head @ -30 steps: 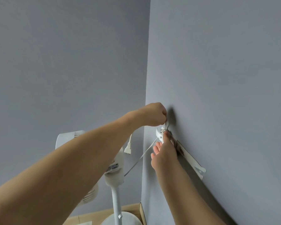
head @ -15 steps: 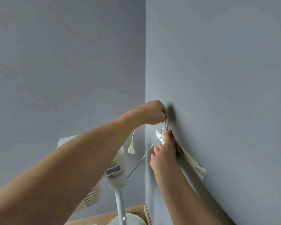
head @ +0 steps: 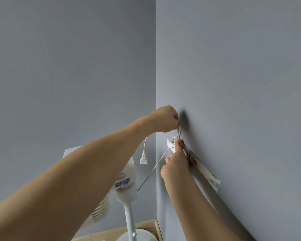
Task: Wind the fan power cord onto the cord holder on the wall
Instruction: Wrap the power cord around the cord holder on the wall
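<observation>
A white cord holder (head: 202, 166) is fixed along the right wall, near the room corner. My left hand (head: 165, 120) is closed on the white power cord (head: 152, 170) just above the holder's upper hook (head: 170, 142). The cord's plug (head: 143, 160) dangles below that hand. My right hand (head: 175, 164) presses against the holder with its thumb on the wound cord, other fingers loosely spread. A stretch of cord runs down left to the white standing fan (head: 123, 186).
Two grey walls meet in a corner (head: 155, 66) just left of the holder. The fan's pole and round base (head: 135, 236) stand on a wooden floor (head: 146, 226) below my arms.
My left hand has risen slightly with the cord. The plug has swung lower and to the right. The view has shifted a little.
</observation>
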Demonstrator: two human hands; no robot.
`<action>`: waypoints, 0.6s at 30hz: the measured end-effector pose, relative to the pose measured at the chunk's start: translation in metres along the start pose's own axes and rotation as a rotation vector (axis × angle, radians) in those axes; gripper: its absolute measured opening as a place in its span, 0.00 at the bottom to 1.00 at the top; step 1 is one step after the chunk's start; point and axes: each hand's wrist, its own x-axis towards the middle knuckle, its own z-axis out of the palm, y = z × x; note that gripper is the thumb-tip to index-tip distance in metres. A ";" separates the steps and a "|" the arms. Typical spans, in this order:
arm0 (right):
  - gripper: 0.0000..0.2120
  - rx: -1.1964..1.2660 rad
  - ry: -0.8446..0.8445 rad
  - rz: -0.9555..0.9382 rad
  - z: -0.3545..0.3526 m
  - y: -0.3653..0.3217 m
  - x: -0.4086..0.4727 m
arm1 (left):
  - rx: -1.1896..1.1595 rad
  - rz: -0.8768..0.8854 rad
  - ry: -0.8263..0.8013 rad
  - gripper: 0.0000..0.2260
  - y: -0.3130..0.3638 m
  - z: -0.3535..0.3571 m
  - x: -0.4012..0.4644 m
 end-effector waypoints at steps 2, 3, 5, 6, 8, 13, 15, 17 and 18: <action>0.25 0.039 0.042 0.019 0.001 -0.003 -0.002 | -0.005 0.002 0.000 0.08 0.001 -0.001 -0.001; 0.21 0.037 0.029 0.022 0.002 -0.004 -0.004 | -0.007 0.002 -0.001 0.08 0.002 -0.001 -0.001; 0.18 0.037 -0.004 0.032 0.000 -0.003 -0.008 | -0.024 -0.005 -0.014 0.08 0.006 -0.002 -0.003; 0.19 0.034 -0.006 0.040 -0.003 -0.002 -0.010 | -0.045 -0.012 -0.030 0.08 0.008 -0.003 -0.005; 0.21 0.027 -0.018 0.049 -0.010 -0.001 -0.013 | -0.100 -0.019 -0.091 0.08 0.013 -0.004 -0.009; 0.23 0.067 -0.177 0.024 -0.032 0.007 -0.031 | -0.208 -0.049 -0.282 0.07 0.025 -0.004 -0.021; 0.23 0.088 -0.283 0.017 -0.041 0.005 -0.037 | -0.179 -0.027 -0.285 0.07 0.028 0.001 -0.025; 0.24 0.054 -0.346 -0.001 -0.048 0.002 -0.044 | -0.110 0.003 -0.281 0.09 0.027 0.006 -0.029; 0.23 0.013 -0.361 -0.029 -0.051 0.001 -0.047 | -0.065 0.020 -0.292 0.10 0.026 0.009 -0.031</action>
